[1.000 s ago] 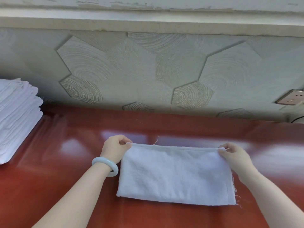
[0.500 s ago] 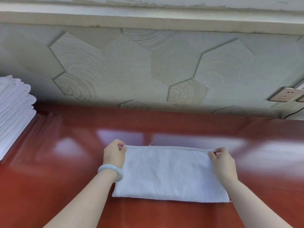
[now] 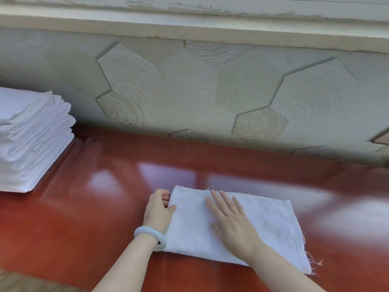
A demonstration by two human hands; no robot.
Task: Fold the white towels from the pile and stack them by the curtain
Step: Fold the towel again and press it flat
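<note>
Pressing flat on the cloth, the straight, spread fingers (image 3: 224,204) of the right hand (image 3: 231,224) pin the middle of a white towel (image 3: 271,226). The left hand (image 3: 157,209) grips the towel's left short edge, thumb over and fingers curled under. From my remote seat I read this as mid-fold: the towel lies as a long band on the glossy red table (image 3: 84,207), folded at least once by my judgement, with frayed threads trailing off its right end. A pale bangle (image 3: 150,237) circles the left wrist.

Further out, a stack of folded white towels (image 3: 31,144) stands at the table's left end, close to the hexagon-patterned wall panel (image 3: 189,91) and well apart from the towel in hand. A wall socket (image 3: 381,139) shows at the right border. Neither the curtain nor the unfolded pile is in view.

The next move, as I judge it, calls for the left hand to lift its edge and carry it across to the frayed end. The right palm would mark the crease and then slide clear so the edges can be matched before the towel goes to the stack
</note>
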